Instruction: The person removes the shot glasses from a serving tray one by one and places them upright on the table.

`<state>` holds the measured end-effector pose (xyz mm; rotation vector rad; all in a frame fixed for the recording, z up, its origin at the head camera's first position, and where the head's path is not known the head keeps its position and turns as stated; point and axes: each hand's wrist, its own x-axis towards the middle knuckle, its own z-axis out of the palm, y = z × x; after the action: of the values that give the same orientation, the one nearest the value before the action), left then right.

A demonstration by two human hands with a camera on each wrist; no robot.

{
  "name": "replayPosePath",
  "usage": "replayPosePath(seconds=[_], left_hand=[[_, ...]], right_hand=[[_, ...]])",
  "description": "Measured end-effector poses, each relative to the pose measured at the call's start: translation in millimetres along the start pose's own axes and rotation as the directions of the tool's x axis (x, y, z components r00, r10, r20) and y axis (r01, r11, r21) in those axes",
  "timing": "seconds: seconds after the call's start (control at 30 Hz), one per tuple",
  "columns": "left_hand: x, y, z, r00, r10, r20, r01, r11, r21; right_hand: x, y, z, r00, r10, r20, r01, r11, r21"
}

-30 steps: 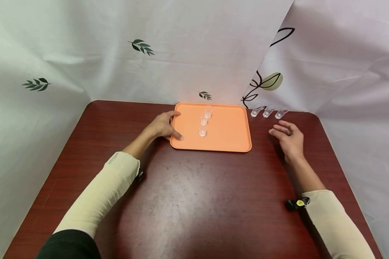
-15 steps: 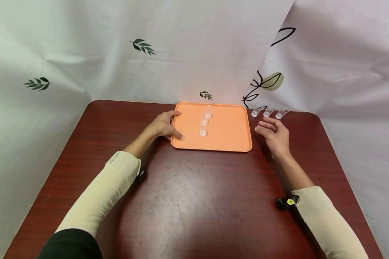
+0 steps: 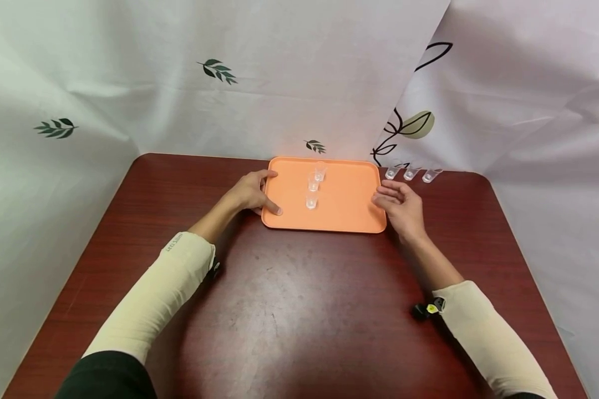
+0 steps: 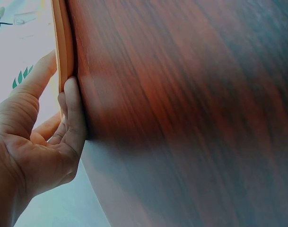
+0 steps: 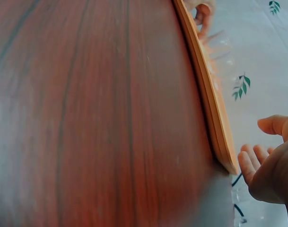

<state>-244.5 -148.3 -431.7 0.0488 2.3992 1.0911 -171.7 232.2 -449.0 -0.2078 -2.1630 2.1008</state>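
An orange tray (image 3: 349,197) lies toward the far side of the table, with three small clear plastic cups (image 3: 311,201) standing on its left half. My left hand (image 3: 248,192) grips the tray's left edge, thumb over the rim; the left wrist view shows fingers around the side of the edge. At the opposite end, my right hand (image 3: 403,210) hovers beside the right rim, its fingertips overlapping that rim in the head view. In the right wrist view its fingers (image 5: 248,165) are loosely bent, thumb spread, holding nothing.
Three more clear cups (image 3: 410,173) stand in a row by the table's back edge, right of the tray, just beyond my right fingertips. The dark red wooden table (image 3: 299,299) stretches toward me. White cloth (image 3: 155,72) with leaf prints hangs behind it.
My right hand has moved left, from in front of the three cups on the table to the tray's right edge. The left hand, tray and cups have stayed put.
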Motion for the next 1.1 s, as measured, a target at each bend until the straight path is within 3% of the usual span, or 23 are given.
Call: replayPosePath(seconds=[0.63,1.1], left_hand=[[-0.7,1.8,0.5,1.000,-0.009,0.004,0.009,1.000,-0.002],[-0.3,0.5,1.2,1.000,-0.004,0.005,0.003,1.000,0.012]], right_hand=[[-6.3,8.6,41.6,0.989,0.021,0.145,-0.011,0.997,-0.070],[-11.2,8.0,75.1,0.969,0.014,0.246,0.015,0.993,-0.116]])
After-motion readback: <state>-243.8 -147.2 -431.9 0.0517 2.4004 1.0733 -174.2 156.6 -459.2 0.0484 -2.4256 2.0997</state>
